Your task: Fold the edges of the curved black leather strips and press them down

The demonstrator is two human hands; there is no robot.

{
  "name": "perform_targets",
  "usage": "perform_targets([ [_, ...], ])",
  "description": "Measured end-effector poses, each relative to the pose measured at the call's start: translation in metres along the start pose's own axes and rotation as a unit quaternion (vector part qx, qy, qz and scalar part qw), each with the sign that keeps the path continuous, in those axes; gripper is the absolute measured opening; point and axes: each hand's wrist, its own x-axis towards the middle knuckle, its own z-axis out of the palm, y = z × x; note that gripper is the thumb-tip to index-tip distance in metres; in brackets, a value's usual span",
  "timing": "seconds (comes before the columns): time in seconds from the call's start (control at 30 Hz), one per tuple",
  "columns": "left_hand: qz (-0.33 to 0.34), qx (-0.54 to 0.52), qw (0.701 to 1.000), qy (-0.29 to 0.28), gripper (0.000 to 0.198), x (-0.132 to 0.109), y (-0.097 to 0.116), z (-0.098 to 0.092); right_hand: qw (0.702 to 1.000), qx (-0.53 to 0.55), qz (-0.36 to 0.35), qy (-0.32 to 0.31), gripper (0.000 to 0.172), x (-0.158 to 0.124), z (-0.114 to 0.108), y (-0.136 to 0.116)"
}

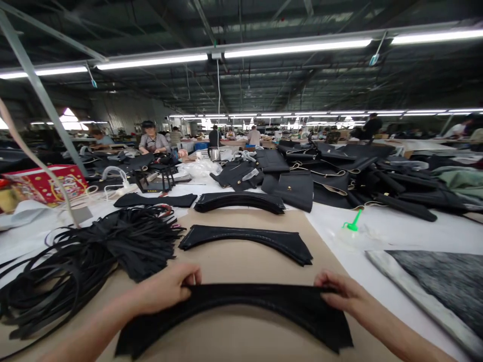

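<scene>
A curved black leather panel (241, 304) lies on the tan board (241, 256) right in front of me. My left hand (166, 287) pinches its upper left edge. My right hand (339, 291) grips its upper right edge, fingers curled over it. Both hands are closed on the panel, holding it stretched between them. A second curved black panel (249, 240) lies further out on the board, and a stack of similar curved pieces (237, 201) sits beyond that.
A heap of thin black straps (94, 256) fills the left. A green-handled tool (352, 221) lies on the white table at right, near a grey mat (441, 281). Black bag parts (339, 181) pile up behind. A red box (43, 183) stands far left. Workers sit in the background.
</scene>
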Motion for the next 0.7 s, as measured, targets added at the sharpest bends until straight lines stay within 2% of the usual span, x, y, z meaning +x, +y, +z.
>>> perform_targets([
  [0.03,0.024,0.022,0.999,0.023,0.032,0.021,0.0,-0.014,0.999,0.017,0.003,0.036,0.024,0.014,-0.008,0.001],
  [0.13,0.035,0.047,0.997,0.04,0.036,0.086,-0.001,-0.048,0.992,0.018,0.025,0.125,0.035,0.06,-0.026,0.004],
  [0.2,0.029,0.063,0.997,0.036,0.034,0.125,-0.005,-0.061,0.987,-0.013,0.039,0.153,0.037,0.092,-0.032,0.009],
  [0.27,0.019,0.081,0.996,0.035,0.023,0.154,-0.009,-0.065,0.983,-0.053,0.048,0.171,0.037,0.12,-0.035,0.017],
  [0.33,0.005,0.101,0.994,0.037,0.016,0.176,-0.014,-0.062,0.978,-0.091,0.054,0.182,0.036,0.142,-0.035,0.026],
  [0.5,-0.034,0.146,0.986,0.069,0.029,0.208,-0.025,-0.037,0.964,-0.177,0.067,0.186,0.039,0.166,-0.029,0.041],
  [0.6,-0.017,0.159,0.981,0.109,0.038,0.211,-0.025,-0.016,0.952,-0.223,0.061,0.2,0.036,0.163,-0.025,0.037],
  [0.7,0.024,0.159,0.979,0.123,0.052,0.198,-0.012,0.009,0.936,-0.265,0.063,0.223,0.032,0.138,-0.021,0.022],
])
